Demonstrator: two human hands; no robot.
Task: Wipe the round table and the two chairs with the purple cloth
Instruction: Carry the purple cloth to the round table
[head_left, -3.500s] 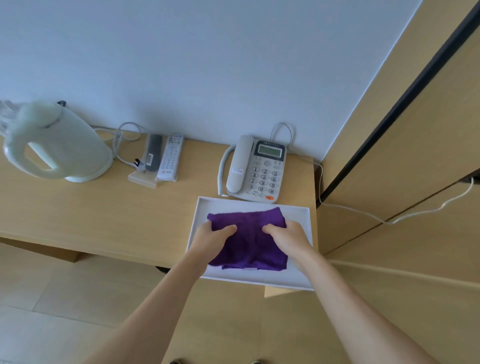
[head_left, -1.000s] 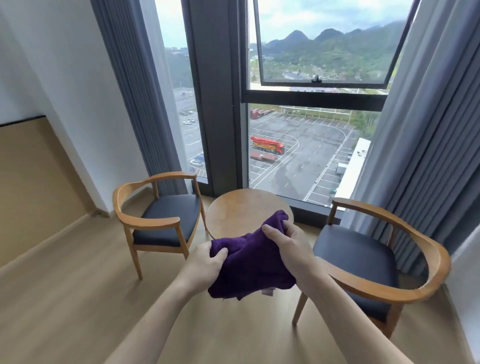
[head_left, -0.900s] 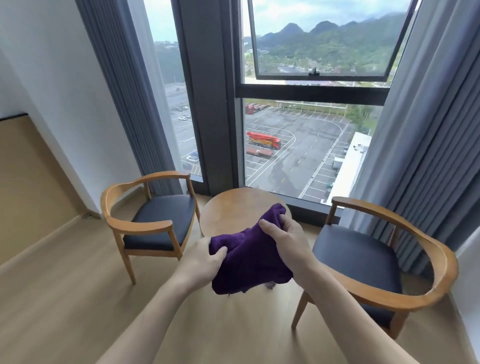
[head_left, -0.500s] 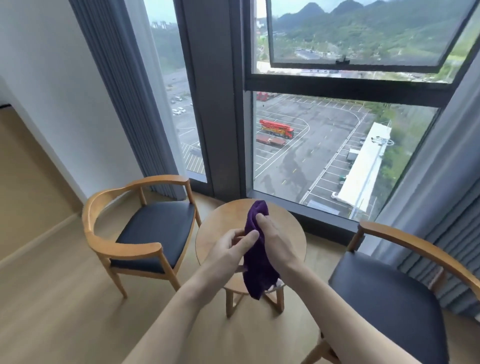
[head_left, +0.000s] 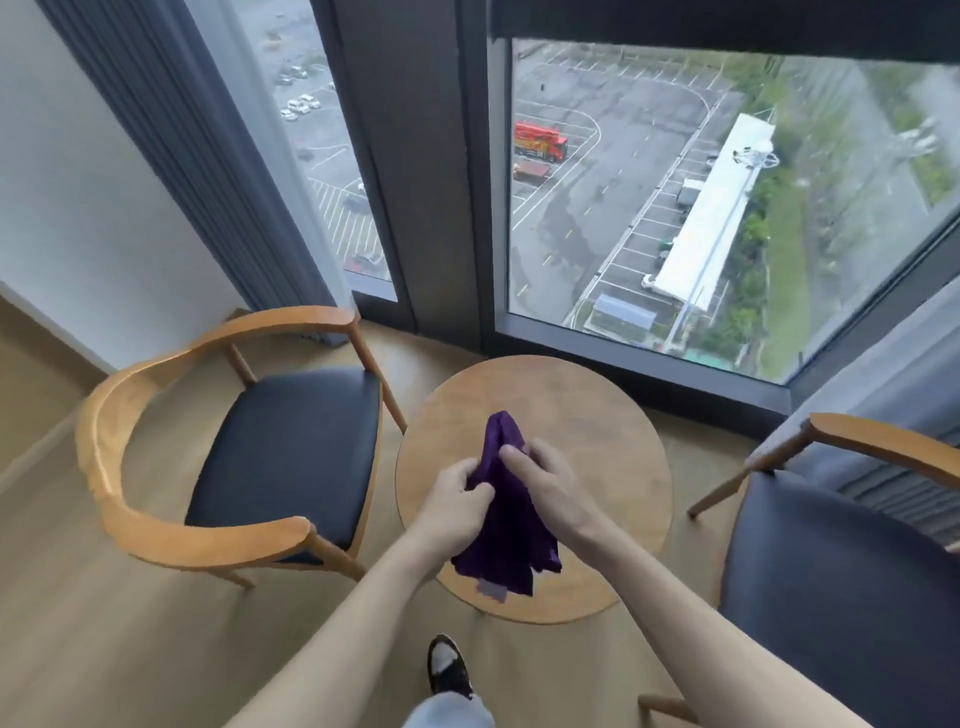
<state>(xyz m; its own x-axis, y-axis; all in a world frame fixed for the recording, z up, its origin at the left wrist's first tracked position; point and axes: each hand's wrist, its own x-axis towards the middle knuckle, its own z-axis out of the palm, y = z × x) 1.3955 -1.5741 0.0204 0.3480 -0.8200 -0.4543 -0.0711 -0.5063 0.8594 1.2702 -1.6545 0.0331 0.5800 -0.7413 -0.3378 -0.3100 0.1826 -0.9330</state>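
The purple cloth (head_left: 506, 525) hangs bunched and upright above the round wooden table (head_left: 587, 415), held from both sides. My left hand (head_left: 457, 499) grips its left edge and my right hand (head_left: 545, 483) grips its right edge near the top. To the left of the table stands one wooden chair (head_left: 156, 530) with a dark seat. The second chair (head_left: 841, 597) is at the right, partly cut off by the frame. The cloth's lower end hides part of the tabletop.
A floor-to-ceiling window (head_left: 649, 197) and its dark frame stand right behind the table. Grey curtains (head_left: 208, 156) hang at the left and at the right. My shoe (head_left: 449, 670) rests on the wooden floor just before the table.
I have left the desk and tray with the cloth and come up to the table between the chairs. The view has tilted down, and the cloth is now gathered narrower between both hands.
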